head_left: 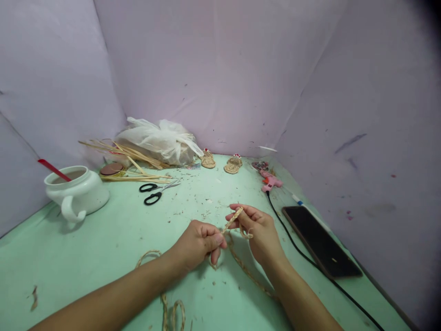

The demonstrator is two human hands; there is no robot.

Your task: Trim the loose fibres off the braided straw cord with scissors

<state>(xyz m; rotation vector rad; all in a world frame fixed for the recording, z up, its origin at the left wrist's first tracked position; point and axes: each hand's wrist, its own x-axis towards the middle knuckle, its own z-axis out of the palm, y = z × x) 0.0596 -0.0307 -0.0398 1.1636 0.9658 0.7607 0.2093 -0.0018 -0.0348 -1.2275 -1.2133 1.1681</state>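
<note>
A braided straw cord (248, 272) runs between my two hands above the middle of the green table. My left hand (203, 242) is closed, pinching the cord between thumb and fingers. To its right, my right hand (257, 230) grips the cord near a folded end, thumb against the index finger. A short piece of the braid stretches between the two pinches, and a small loop hangs below my right thumb. More of the cord curves down toward my right forearm and lies in loops under and beside my left forearm.
Black-handled scissors (151, 194) lie left of centre. Behind them are straw strips (138, 156) and a white plastic bag (160, 142). A white pot (81, 191) stands left. Small woven sandals (233, 164) sit at the back. A pink glue gun (271, 181) and a phone (320, 241) lie right.
</note>
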